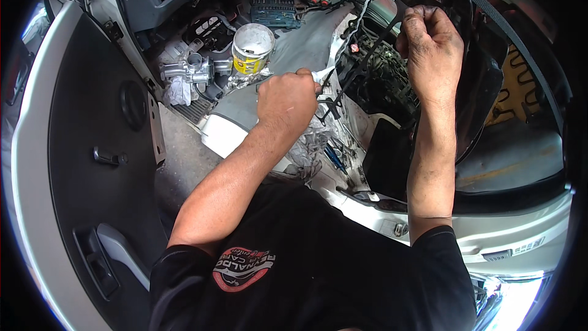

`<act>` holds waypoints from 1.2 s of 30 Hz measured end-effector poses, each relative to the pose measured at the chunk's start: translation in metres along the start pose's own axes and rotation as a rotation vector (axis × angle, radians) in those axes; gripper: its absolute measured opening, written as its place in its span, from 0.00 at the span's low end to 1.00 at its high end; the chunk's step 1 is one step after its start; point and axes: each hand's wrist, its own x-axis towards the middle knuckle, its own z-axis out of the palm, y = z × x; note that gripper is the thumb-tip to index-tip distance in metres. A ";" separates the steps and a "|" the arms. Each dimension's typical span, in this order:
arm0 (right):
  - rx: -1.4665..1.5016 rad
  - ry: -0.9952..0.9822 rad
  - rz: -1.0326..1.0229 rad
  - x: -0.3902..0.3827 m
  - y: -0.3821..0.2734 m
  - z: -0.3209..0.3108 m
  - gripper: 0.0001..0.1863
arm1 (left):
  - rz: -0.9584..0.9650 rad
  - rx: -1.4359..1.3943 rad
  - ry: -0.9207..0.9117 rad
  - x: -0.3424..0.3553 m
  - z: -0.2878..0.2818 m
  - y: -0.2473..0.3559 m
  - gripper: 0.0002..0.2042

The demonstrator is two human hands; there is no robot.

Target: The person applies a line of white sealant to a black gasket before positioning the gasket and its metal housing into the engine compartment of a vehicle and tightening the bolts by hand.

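My left hand (288, 103) is closed in a fist at the middle of the view, beside the opening in the vehicle floor. A white strip (323, 75) shows at its fingertips; whether the fist grips it is hidden. My right hand (432, 49) is raised over the right side of the opening, fingers curled together in a pinch. What they hold, if anything, is too small to make out. A dark cable (380, 43) runs up close to those fingers. Between the hands lies the grimy engine bay (383, 70), with a pale wire bundle (361, 15) along its far edge.
A white bucket with a yellow label (253, 49) stands on the floor at left, beside a metal throttle-like part (195, 72). Behind it lies a blue-green socket tray (275, 9). The open door (92, 147) flanks the left; a tipped-up seat (481, 98) flanks the right.
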 end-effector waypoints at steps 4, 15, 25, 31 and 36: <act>0.002 -0.007 -0.005 0.000 0.001 -0.001 0.08 | -0.009 0.007 -0.012 0.001 0.002 0.001 0.12; -0.059 -0.015 -0.021 0.000 0.001 0.001 0.08 | -0.016 0.008 -0.004 0.000 0.007 -0.006 0.12; 0.016 0.005 -0.020 0.001 0.004 0.001 0.08 | -0.042 -0.010 -0.020 -0.001 0.007 -0.007 0.12; -0.025 -0.015 -0.026 -0.001 0.001 0.000 0.08 | -0.035 -0.008 -0.017 -0.002 0.009 -0.007 0.12; -0.023 -0.008 -0.017 0.000 0.001 0.002 0.08 | -0.045 -0.007 -0.027 -0.003 0.008 -0.007 0.12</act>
